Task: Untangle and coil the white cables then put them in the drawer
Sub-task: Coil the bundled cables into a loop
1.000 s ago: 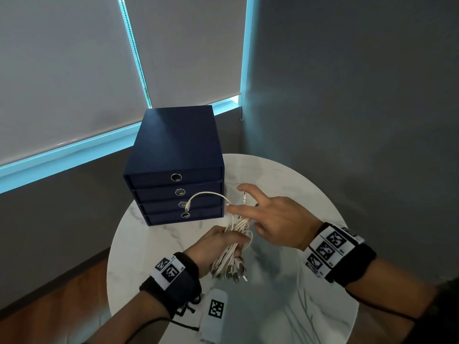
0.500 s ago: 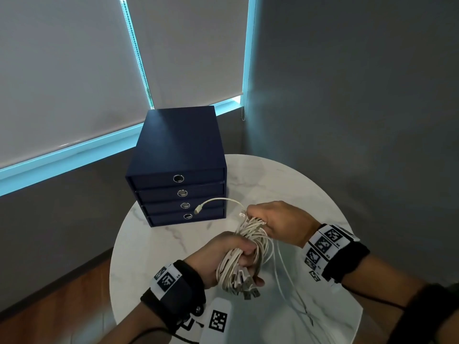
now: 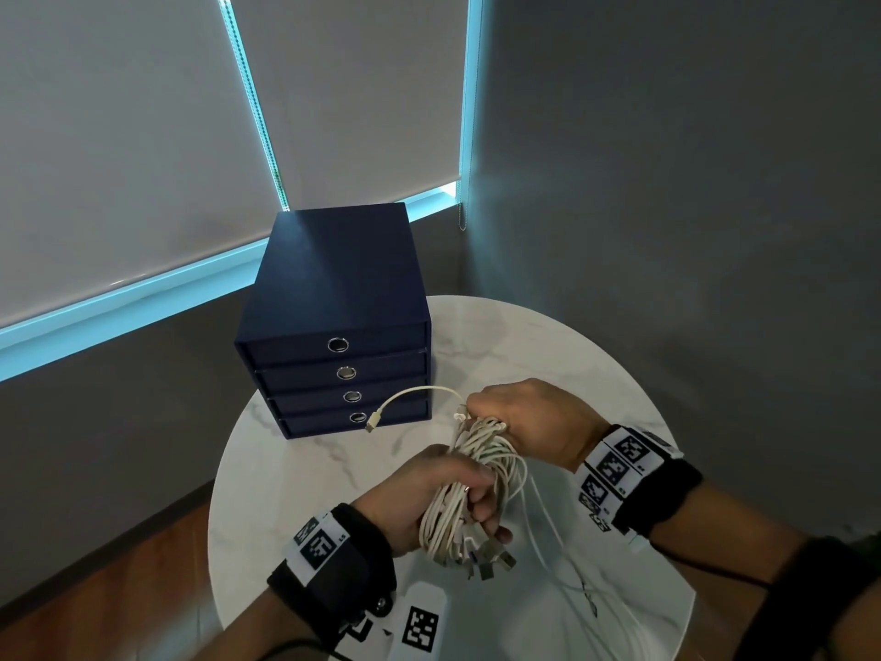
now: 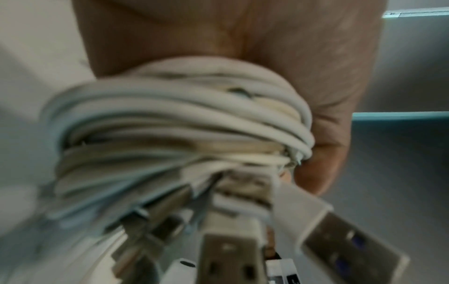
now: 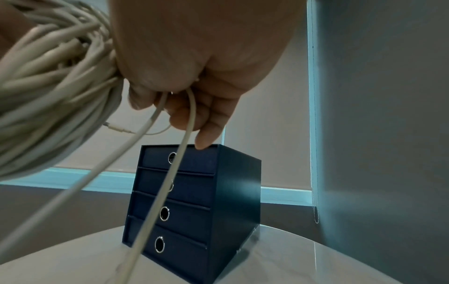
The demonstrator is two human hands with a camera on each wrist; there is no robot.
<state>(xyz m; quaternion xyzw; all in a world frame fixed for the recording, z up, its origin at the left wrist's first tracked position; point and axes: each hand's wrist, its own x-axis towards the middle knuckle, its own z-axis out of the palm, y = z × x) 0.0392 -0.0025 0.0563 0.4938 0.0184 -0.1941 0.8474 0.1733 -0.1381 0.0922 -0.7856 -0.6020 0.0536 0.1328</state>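
A round white marble table (image 3: 295, 474) stands before grey roller blinds (image 3: 119, 136) and a wall (image 3: 691, 183).

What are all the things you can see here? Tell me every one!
cables: one tangled bunch, white, held above the table between both hands
plugs: several, silver, sticking out under the left hand
drawer box: one, dark blue, four shut drawers, at the back of the table
table: one, round, white marble
blinds: two, grey, covering the window
left hand: grips the bunch low down
right hand: grips the top of the bunch
wristbands: two, black, with square tags
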